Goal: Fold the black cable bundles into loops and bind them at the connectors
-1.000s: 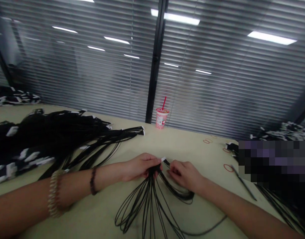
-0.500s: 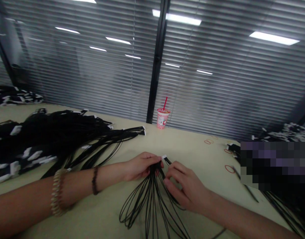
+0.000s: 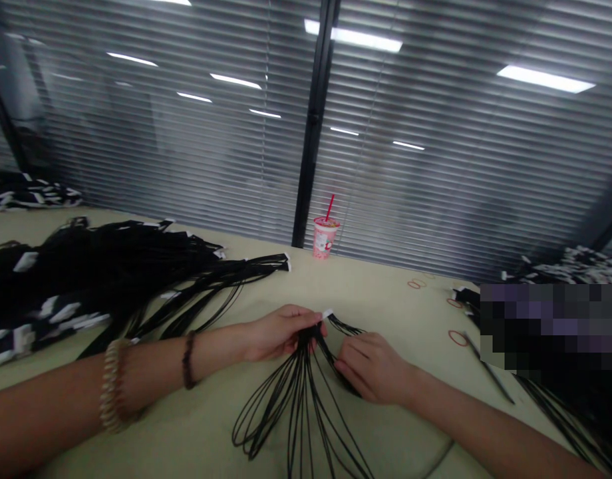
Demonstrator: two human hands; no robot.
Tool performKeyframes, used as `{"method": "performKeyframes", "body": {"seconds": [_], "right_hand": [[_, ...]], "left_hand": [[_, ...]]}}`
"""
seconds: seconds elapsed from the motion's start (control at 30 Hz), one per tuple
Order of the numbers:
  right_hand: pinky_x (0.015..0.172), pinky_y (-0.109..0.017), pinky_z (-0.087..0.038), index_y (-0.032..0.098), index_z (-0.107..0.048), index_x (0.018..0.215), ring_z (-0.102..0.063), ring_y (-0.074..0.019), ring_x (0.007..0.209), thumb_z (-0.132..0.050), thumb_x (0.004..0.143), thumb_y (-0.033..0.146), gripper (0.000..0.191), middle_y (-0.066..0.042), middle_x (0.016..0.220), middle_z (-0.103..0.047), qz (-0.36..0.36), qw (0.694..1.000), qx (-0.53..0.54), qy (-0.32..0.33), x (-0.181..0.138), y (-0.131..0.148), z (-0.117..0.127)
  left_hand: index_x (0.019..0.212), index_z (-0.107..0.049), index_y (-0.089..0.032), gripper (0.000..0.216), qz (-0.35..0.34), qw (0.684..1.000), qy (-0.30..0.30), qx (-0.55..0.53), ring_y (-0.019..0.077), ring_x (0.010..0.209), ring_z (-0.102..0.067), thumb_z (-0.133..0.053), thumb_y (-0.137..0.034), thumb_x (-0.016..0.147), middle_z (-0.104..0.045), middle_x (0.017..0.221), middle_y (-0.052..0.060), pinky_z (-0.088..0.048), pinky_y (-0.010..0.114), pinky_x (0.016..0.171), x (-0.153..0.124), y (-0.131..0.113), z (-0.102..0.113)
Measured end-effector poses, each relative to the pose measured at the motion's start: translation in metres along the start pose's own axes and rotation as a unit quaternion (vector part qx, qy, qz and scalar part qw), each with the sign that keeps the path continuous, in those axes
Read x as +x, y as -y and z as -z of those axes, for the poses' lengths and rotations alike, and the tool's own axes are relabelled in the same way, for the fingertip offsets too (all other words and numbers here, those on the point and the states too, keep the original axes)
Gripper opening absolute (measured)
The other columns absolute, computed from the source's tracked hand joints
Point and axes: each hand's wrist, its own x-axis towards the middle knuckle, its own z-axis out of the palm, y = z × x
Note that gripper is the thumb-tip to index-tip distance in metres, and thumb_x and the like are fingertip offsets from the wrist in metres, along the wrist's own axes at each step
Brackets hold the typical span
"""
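Observation:
My left hand (image 3: 279, 330) is closed round the top of a bunch of thin black cord loops (image 3: 291, 406) that fan out toward me on the beige table (image 3: 366, 293). A small white tag (image 3: 328, 313) sticks out above its fingers. My right hand (image 3: 373, 366) lies just to the right, fingers curled and pinching some of the same cords. A beaded bracelet and a dark wristband sit on my left forearm.
A large heap of black cords with white tags (image 3: 86, 279) covers the table's left side. A pink cup with a red straw (image 3: 324, 236) stands by the blinds at the back. Red rubber bands (image 3: 458, 337) lie at right, near more cords (image 3: 565, 266) and a blurred patch.
My right hand has shifted down and back along the cords, fingers curling in closer. My left hand keeps its hold in the same place.

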Motion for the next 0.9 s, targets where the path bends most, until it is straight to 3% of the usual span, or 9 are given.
{"method": "performKeyframes", "body": {"seconds": [0.13,0.3,0.5,0.63,0.7,0.77,0.9], "right_hand": [[0.055,-0.024,-0.032,0.016,-0.052,0.071,-0.043,-0.0104,0.057,-0.031,0.086,0.026,0.029,-0.003,0.064,-0.052,-0.001,1.0,0.027,0.015,0.001,0.0,0.003],[0.057,-0.021,-0.033,0.015,-0.053,0.07,-0.044,-0.0088,0.06,-0.033,0.086,0.027,0.028,-0.001,0.064,-0.051,0.003,0.981,0.152,0.117,0.007,-0.01,0.018],[0.057,-0.016,-0.038,0.012,-0.057,0.077,-0.047,-0.0057,0.059,-0.045,0.081,0.03,0.023,0.0,0.065,-0.054,-0.095,0.884,0.407,0.21,0.006,-0.033,0.033],[0.058,-0.017,-0.041,0.01,-0.06,0.077,-0.051,-0.0061,0.06,-0.051,0.077,0.031,0.023,-0.001,0.065,-0.057,-0.162,0.789,0.535,0.255,0.001,-0.043,0.039],[0.058,-0.017,-0.042,0.01,-0.062,0.078,-0.052,-0.0062,0.06,-0.054,0.075,0.032,0.024,-0.002,0.067,-0.058,-0.183,0.759,0.567,0.261,0.0,-0.046,0.043],[0.063,-0.019,-0.044,0.01,-0.063,0.081,-0.055,-0.0076,0.067,-0.057,0.073,0.031,0.023,-0.004,0.075,-0.06,-0.179,0.756,0.576,0.254,0.001,-0.046,0.046],[0.074,-0.022,-0.044,0.012,-0.063,0.082,-0.056,-0.0093,0.076,-0.061,0.069,0.027,0.019,-0.004,0.082,-0.061,-0.129,0.798,0.54,0.236,0.006,-0.035,0.047]], "left_hand": [[0.08,-0.057,-0.01,0.035,-0.003,1.0,0.009,-0.002,0.0055,0.052,-0.052,-0.056,-0.043,0.069,-0.057,0.061,0.001,-0.032,0.016,0.049,0.0,0.001,0.001],[0.083,-0.056,-0.01,0.038,0.002,1.0,0.021,0.016,0.0053,0.05,-0.051,-0.054,-0.046,0.07,-0.059,0.059,0.003,-0.029,0.015,0.047,0.0,0.001,0.001],[0.081,-0.057,-0.011,0.038,0.014,0.999,0.036,0.031,0.0029,0.043,-0.045,-0.054,-0.047,0.069,-0.055,0.052,0.001,-0.018,0.015,0.041,-0.003,-0.003,0.0],[0.08,-0.058,-0.011,0.037,0.015,0.999,0.045,0.028,0.003,0.043,-0.045,-0.054,-0.047,0.07,-0.053,0.051,0.0,-0.021,0.015,0.041,-0.003,-0.003,0.001],[0.08,-0.059,-0.011,0.037,0.018,0.999,0.044,0.023,0.0038,0.045,-0.047,-0.055,-0.046,0.069,-0.054,0.052,0.0,-0.026,0.014,0.043,-0.003,-0.003,0.001],[0.081,-0.059,-0.011,0.038,0.019,0.999,0.044,0.021,0.0045,0.047,-0.048,-0.055,-0.046,0.069,-0.055,0.053,0.001,-0.028,0.015,0.045,-0.003,-0.003,0.001],[0.083,-0.059,-0.01,0.04,0.017,0.999,0.044,0.019,0.0043,0.047,-0.048,-0.056,-0.047,0.068,-0.056,0.056,0.002,-0.029,0.014,0.045,-0.001,-0.002,0.003]]}}
